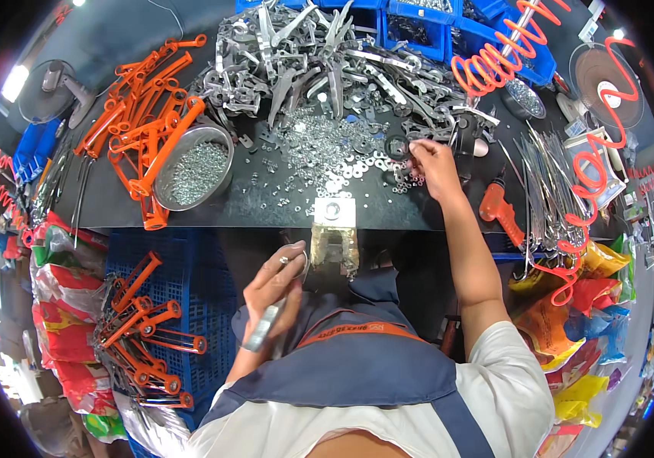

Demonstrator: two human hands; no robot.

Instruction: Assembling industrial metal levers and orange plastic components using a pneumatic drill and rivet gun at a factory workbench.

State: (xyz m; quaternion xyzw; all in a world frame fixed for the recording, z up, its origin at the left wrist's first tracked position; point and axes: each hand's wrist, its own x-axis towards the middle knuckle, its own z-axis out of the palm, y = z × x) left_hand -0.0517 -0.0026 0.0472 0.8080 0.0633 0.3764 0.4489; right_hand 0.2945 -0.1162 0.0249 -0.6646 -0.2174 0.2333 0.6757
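My left hand (272,284) is off the table's front edge, its fingers closed round a silver metal lever (266,327) whose end sticks out below the palm. A small shiny thing shows at its fingers; I cannot tell what it is. Over the table, my right hand (435,169) has thumb and fingertips pinched together beside a dark ring-shaped piece (396,146). What the pinch holds is too small to tell. Loose washers (376,162) lie just left of that hand. Between my hands, a metal block fixture (335,212) stands at the table's edge.
Silver levers (327,61) are heaped at the back, before blue bins (417,34). Orange handles (155,122) and a bowl of small parts (196,168) stand left. An orange power tool (501,210), thin rods (548,179) and a coiled red hose (487,69) are right.
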